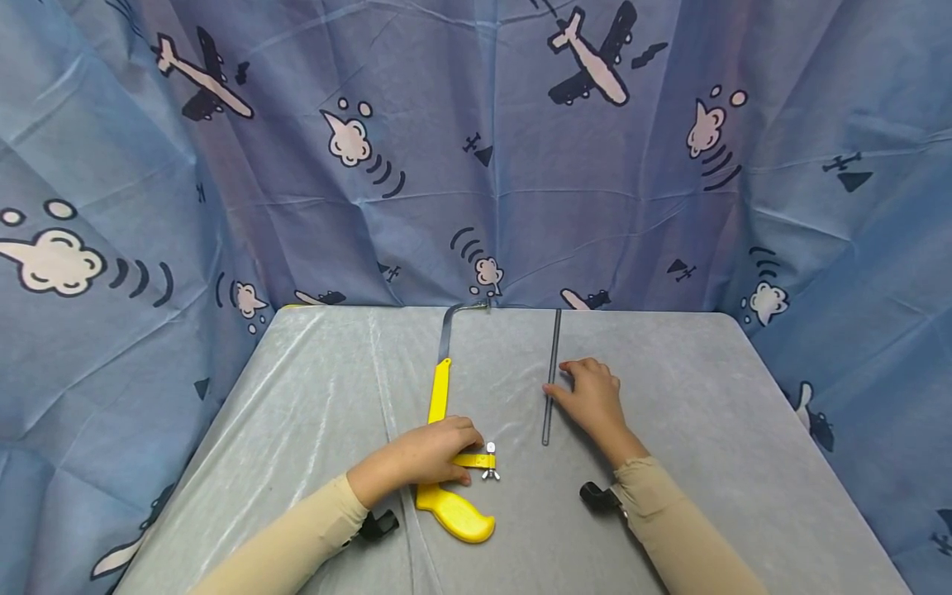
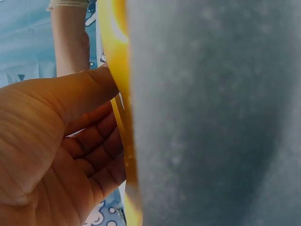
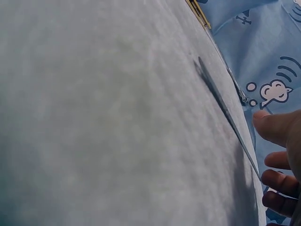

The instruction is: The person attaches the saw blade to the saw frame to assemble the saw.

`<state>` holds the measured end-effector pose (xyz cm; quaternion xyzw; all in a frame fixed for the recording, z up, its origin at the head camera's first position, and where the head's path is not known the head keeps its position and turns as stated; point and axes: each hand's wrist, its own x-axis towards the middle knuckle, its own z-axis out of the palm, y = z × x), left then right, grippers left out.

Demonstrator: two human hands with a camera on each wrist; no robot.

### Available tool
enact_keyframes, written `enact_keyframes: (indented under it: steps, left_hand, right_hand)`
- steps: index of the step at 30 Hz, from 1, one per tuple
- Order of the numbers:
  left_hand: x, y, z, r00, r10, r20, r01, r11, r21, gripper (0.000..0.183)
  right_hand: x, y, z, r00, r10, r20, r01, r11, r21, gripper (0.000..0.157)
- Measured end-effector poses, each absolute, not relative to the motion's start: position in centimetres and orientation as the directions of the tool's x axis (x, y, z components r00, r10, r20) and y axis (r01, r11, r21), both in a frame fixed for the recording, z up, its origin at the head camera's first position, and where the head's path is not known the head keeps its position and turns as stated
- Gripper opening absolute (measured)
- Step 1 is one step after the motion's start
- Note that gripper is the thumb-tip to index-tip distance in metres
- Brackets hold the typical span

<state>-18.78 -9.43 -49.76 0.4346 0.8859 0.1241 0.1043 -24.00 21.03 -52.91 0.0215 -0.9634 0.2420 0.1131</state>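
A hacksaw (image 1: 455, 514) with a yellow handle and frame lies lengthwise on the grey-covered table, its bent grey frame end toward the far edge. My left hand (image 1: 439, 450) grips its yellow frame just ahead of the handle. In the left wrist view, the thumb (image 2: 89, 89) presses one side of the yellow part while the fingers curl behind it. To the right lies a thin dark grey rod (image 1: 553, 372). Beside the rod is my right hand (image 1: 592, 398), thumb and fingers spread apart; the thumb tip reaches over the rod in the head view.
The table (image 1: 669, 364) has a pale grey, creased cover. A blue curtain (image 1: 416, 223) printed with planes and clouds hangs along its back and sides. The far ends of the hacksaw and rod come close to the back edge. A wing nut (image 1: 491, 474) sits on the hacksaw's short yellow arm.
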Motion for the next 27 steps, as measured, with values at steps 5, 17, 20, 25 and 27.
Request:
enact_keyframes:
  steps: [5,17,20,25,27]
  left_hand:
    - [-18.68,-9.37,-49.79,-0.614,0.785,-0.083,0.733,0.606,0.309,0.045]
    - [-18.45,-9.27,-49.86,-0.616,0.784,-0.083,0.737,0.610,0.290,0.042]
    - [-18.47,-9.29,-49.87,-0.620,0.780,-0.086,0.734,0.615,0.289,0.042]
    - [-18.47,-9.33,-49.88,-0.622,0.777,-0.092,0.730,0.619,0.290,0.042]
    - [-18.43,-9.34,-49.91,-0.619,0.780,-0.089,0.733,0.615,0.290,0.042]
  right_hand:
    - [-24.42,20.87,-53.05,-0.974,0.030,0.225,-0.074,0.897,-0.437,0.052]
    - [-24.93,20.69,-53.79,-0.978,0.021,0.207,-0.058,0.928,-0.369,0.051]
    - [-24.96,20.64,-53.61,-0.979,0.019,0.205,-0.058,0.929,-0.365,0.050]
    - [-25.07,20.71,-53.11,-0.982,0.027,0.185,-0.048,0.919,-0.392,0.045]
    - [-25.07,20.70,-52.90,-0.985,0.039,0.170,-0.034,0.912,-0.408,0.044]
